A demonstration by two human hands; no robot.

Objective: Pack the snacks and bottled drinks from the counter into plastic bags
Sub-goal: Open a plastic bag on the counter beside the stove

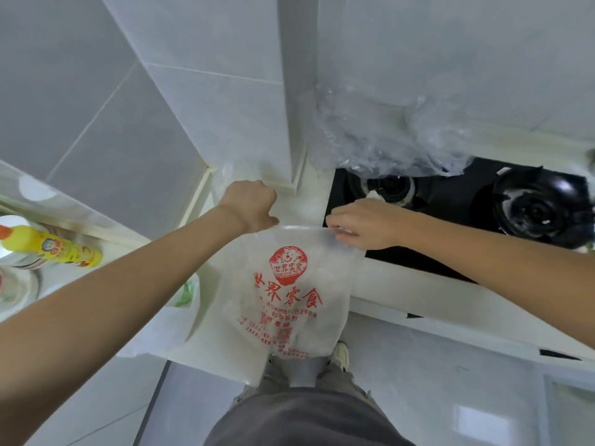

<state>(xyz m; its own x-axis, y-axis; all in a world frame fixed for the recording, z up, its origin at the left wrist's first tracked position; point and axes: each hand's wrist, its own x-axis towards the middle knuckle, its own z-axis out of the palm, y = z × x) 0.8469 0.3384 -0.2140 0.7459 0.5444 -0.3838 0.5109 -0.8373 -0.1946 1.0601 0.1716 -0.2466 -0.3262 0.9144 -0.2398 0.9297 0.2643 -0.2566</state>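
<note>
Both hands are up at the top edge of the plastic bag (pixel 283 294), a thin white one printed with a red logo and red characters. The left hand (pixel 249 206) has its fingers curled tight and grips the bag's upper left corner. The right hand (pixel 360 225) pinches the upper right corner, fingertips pressed onto the film. Between them the top edge is pulled taut and level.

The bag hangs down over the front edge of the surface (pixel 402 284), its lower part dangling in front of the person's trousers and a shoe (pixel 342 354) on the floor. Whether the bag's mouth is parted, I cannot tell from here.

Just beyond the right hand, a black stove (pixel 450 201) is set into the surface, with two burners. Crumpled clear plastic wrap (pixel 386 136) lies along the back edge of the stove, against the tiled wall. Over at the far left, a yellow bottle (pixel 51 247) with an orange cap lies tilted, well apart from the bag. Another pale bag (pixel 167 329) sits at the surface's front edge, just beside the printed one, under the left forearm.
</note>
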